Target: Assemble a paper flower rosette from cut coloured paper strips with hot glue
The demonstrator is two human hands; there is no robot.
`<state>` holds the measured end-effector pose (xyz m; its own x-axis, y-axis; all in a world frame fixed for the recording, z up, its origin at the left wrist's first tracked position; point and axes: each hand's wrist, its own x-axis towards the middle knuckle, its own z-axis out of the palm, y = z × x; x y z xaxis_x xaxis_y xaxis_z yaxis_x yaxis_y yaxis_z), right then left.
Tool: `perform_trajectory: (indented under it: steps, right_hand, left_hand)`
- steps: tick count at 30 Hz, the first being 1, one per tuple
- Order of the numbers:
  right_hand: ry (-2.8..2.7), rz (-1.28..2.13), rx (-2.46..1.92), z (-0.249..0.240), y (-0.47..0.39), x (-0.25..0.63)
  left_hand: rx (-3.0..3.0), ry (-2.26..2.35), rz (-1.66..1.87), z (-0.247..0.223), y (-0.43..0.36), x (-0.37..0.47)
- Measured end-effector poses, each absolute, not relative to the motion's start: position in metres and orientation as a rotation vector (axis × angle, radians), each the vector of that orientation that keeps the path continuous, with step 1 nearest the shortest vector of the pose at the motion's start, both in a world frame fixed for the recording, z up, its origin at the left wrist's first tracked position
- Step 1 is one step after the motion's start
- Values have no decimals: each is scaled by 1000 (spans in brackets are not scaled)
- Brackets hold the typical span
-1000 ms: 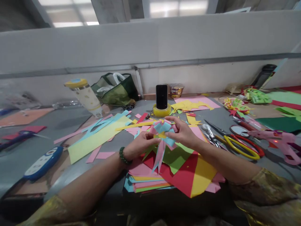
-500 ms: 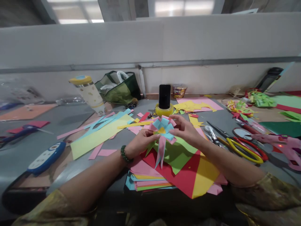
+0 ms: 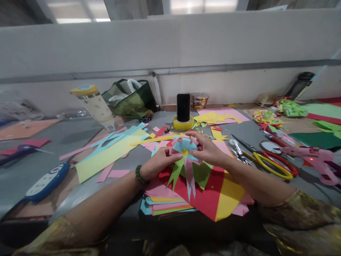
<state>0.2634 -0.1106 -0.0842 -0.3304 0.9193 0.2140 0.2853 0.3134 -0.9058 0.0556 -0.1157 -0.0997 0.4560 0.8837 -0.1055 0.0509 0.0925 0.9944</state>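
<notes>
A paper flower (image 3: 185, 145) with pink and light-blue looped petals and a yellow middle is held between my two hands. Pink, blue and green ribbon-like tails with notched ends hang below it. My left hand (image 3: 159, 161) grips its left side, thumb on the front; a dark green bead bracelet is on that wrist. With the fingers behind and the thumb in front, my right hand (image 3: 206, 149) pinches the right side. Beneath lies a stack of coloured paper (image 3: 173, 204), topped by red (image 3: 198, 195), yellow (image 3: 230, 197) and green sheets.
Scissors (image 3: 271, 165) and a pink glue gun (image 3: 319, 161) lie at right. A phone (image 3: 183, 107) stands in a yellow tape roll (image 3: 183, 123). Paper strips (image 3: 106, 156), a tumbler (image 3: 94, 108) and a blue-handled tool (image 3: 48, 181) are on the left.
The flower has tipped so its front faces me more, and its tails hang more spread, with the green one now showing. Both hands still hold it; the view has shifted slightly.
</notes>
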Motion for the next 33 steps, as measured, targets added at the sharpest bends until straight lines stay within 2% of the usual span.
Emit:
perform_trajectory:
  steps: [5,11,18,33]
  right_hand:
    - [-1519,1065,-939,-83,-103,270]
    - [-1205,936,-983,-87,-72,291]
    - [-1392,1295,-997,-86,-97,268]
    - [-1893,879,-955,-87,-112,264]
  left_hand:
    - [1216,886,822,-99,-115,56]
    - [1086,862,962,-88,-113,56]
    - [1133,923,1037,-97,-110,56]
    - [1295,885,964,-97,-112,59]
